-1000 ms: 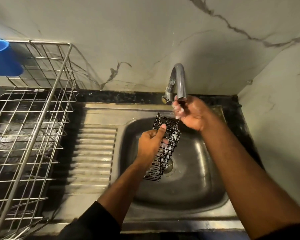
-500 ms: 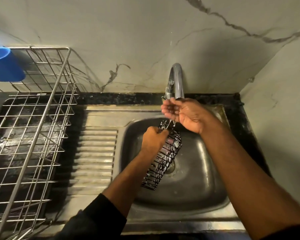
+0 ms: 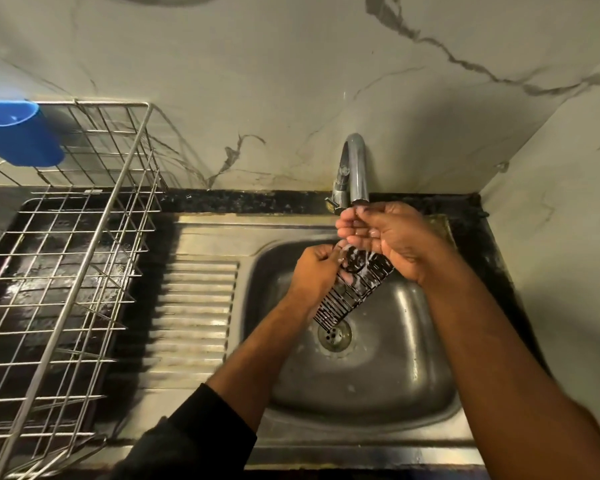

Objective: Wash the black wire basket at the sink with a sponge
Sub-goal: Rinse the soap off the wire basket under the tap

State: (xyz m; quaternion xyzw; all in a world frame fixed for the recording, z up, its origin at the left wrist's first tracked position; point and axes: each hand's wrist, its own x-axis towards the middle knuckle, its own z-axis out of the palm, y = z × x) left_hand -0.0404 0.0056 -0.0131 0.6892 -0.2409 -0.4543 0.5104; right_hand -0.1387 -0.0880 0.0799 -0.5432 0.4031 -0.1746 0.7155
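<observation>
The black wire basket point(image 3: 352, 292) hangs tilted over the steel sink point(image 3: 378, 368), its lower end above the drain point(image 3: 334, 336). White foam clings to its upper wires. My left hand point(image 3: 314, 271) is shut on the basket's upper left edge. My right hand point(image 3: 385, 233) is cupped, palm up, directly under the tap spout point(image 3: 355, 168), just above the basket's top; wet fingers apart, nothing held. No sponge is visible.
A steel wire dish rack point(image 3: 84, 271) stands on a dark tray at the left, with a blue plastic cup point(image 3: 18, 133) hooked on its back. The ribbed drainboard point(image 3: 194, 317) lies between rack and sink. Marble walls close the back and right.
My right hand has turned palm up under the spout. My left hand has swung the basket so its lower end points toward the drain, the basket sitting further right and more edge-on.
</observation>
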